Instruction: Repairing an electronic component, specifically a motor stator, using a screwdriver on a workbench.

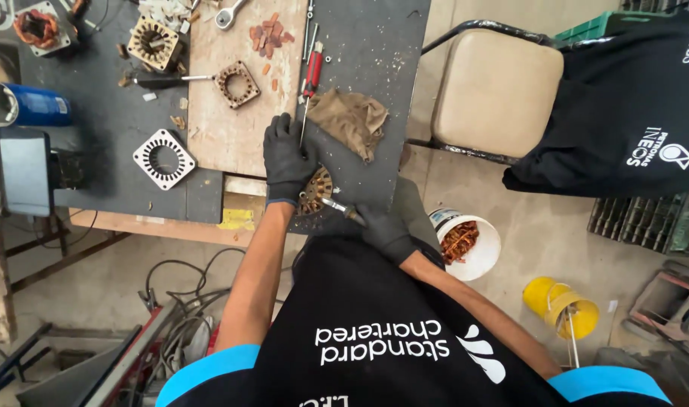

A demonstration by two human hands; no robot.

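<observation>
My left hand [287,157], in a black glove, presses down on a round motor stator with copper windings [316,191] at the near edge of the dark workbench [374,45]. In my right hand [387,230], also gloved, I grip a thin metal tool [335,206] whose tip reaches into the stator's windings. A red-handled screwdriver [311,75] lies just beyond my left hand, next to a crumpled brown rag [350,119].
A wooden board [231,128] carries a square stator ring [237,84] and copper scraps. Another laminated ring [163,158] and a blue can [29,105] lie left. A white bucket of copper wire [465,243], yellow container [561,307], beige chair [498,90] and another person's black shirt [630,113] are right.
</observation>
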